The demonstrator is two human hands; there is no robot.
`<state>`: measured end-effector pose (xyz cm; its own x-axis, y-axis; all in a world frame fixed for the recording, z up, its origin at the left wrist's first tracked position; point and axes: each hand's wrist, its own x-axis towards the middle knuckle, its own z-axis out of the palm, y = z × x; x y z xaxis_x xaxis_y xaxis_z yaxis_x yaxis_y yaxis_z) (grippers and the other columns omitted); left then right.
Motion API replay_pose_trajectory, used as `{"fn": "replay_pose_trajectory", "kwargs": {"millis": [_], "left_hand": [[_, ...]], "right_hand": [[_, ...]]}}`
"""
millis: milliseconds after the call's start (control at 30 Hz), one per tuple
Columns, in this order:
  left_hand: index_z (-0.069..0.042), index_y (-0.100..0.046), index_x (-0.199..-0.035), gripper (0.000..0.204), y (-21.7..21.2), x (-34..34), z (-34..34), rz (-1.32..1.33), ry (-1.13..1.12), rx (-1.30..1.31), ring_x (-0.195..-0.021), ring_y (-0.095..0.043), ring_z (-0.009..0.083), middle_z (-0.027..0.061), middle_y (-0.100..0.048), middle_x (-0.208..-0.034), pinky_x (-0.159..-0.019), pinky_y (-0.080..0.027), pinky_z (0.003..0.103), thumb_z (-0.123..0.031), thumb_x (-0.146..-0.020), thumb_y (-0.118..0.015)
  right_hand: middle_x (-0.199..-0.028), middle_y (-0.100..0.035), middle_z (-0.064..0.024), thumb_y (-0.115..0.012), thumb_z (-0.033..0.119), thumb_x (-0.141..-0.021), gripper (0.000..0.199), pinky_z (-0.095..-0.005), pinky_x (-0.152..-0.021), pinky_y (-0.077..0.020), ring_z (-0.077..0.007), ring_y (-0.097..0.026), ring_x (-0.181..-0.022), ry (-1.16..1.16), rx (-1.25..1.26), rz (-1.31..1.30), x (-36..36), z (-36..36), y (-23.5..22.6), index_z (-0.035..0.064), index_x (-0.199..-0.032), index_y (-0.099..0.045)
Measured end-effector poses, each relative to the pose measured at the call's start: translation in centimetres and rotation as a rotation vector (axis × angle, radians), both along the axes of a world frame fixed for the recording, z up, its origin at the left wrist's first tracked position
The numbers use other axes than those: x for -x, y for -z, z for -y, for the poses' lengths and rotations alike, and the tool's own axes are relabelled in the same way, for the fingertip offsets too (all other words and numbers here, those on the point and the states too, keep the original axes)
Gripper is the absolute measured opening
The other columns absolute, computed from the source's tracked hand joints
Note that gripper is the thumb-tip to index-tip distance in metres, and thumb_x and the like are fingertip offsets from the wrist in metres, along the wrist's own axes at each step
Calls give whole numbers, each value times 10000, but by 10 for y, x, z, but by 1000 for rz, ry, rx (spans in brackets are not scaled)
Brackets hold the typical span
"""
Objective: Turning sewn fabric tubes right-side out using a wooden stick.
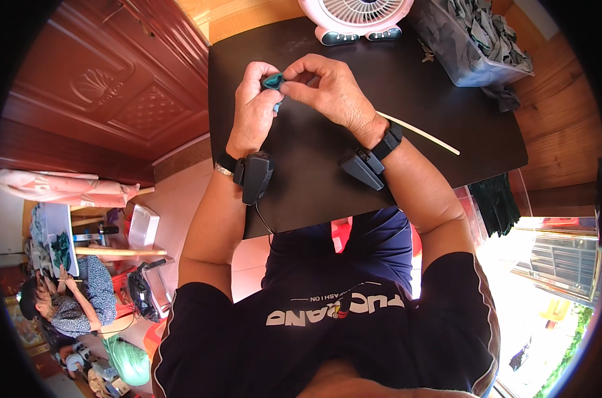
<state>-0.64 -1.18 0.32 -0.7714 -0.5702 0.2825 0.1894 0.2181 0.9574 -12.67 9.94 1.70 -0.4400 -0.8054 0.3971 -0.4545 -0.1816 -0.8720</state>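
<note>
Dark tabletop below, both hands, nearly closed, pinch green fabric.

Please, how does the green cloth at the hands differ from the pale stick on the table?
The green cloth is dark teal, whereas the pale stick is cream. The cloth is small and crumpled; the stick is long and thin. The cloth is up between the left hand and right hand, while the stick lies on the dark table.
</note>
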Motion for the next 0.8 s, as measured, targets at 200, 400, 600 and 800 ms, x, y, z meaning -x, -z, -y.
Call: {"fn": "replay_pose_trajectory", "kwargs": {"millis": [200, 400, 600, 800], "left_hand": [[-46, -488, -970, 225, 0, 5, -8, -48, -13, 233, -682, -446, 60, 12, -504, -815, -541, -394, 201, -19, -747, -505], [-42, -494, -953, 145, -5, -1, -6, -12, 66, -56, -671, -486, 76, 14, -505, -819, -534, -452, 225, -123, -834, -514], [-21, -504, -868, 107, 6, 3, 1, -69, 47, -84, -654, -498, 92, 36, -515, -826, -536, -487, 252, -121, -836, -484], [-7, -499, -760, 98, 3, 3, 1, -84, 51, -80, -673, -521, 116, 50, -503, -791, -572, -509, 272, -88, -797, -458]], "right_hand": [[-734, -645, -53, -714, 105, -724, 150, -274, -632, -506, -138, -618, -667, -20, -30, 65, 6, 0, 5, 27, -825, -636], [-739, -616, -60, -682, 56, -692, 117, -286, -618, -508, -181, -629, -661, 62, 173, -154, 6, 4, 6, 49, -777, -601], [-761, -597, -48, -650, -1, -689, 122, -277, -621, -507, -189, -625, -683, 127, 181, -437, 6, 0, 2, 45, -782, -587], [-774, -604, -30, -663, -15, -723, 137, -239, -634, -498, -137, -605, -694, 95, 186, -244, 8, -1, 4, 31, -820, -577]]}}
